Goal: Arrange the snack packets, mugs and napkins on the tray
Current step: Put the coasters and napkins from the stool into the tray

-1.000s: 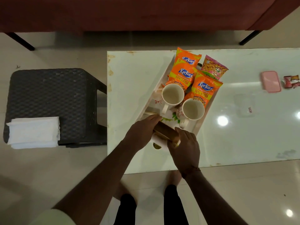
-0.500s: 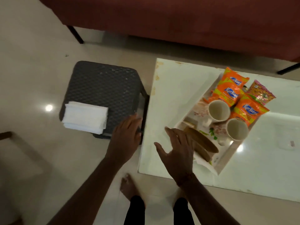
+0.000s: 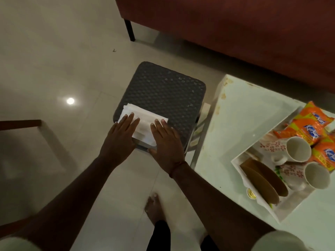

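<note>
Dark woven stool [image 3: 163,91], centre, on pale glossy tiled floor [image 3: 54,51]. Round light glare [image 3: 70,101] on tiles left of stool; small dark speck [image 3: 114,50] farther off. Dark red sofa [image 3: 235,24] spans far right, one black leg [image 3: 130,30] showing at its left end. White table [image 3: 244,115] just right of stool, brownish stains [image 3: 227,81] at its far-left corner. Two brown discs [image 3: 262,180] overlap at table's near right; small gold-topped item [image 3: 251,193] beside them, too small to identify. Brown wooden bar [image 3: 20,122] at left edge.
</note>
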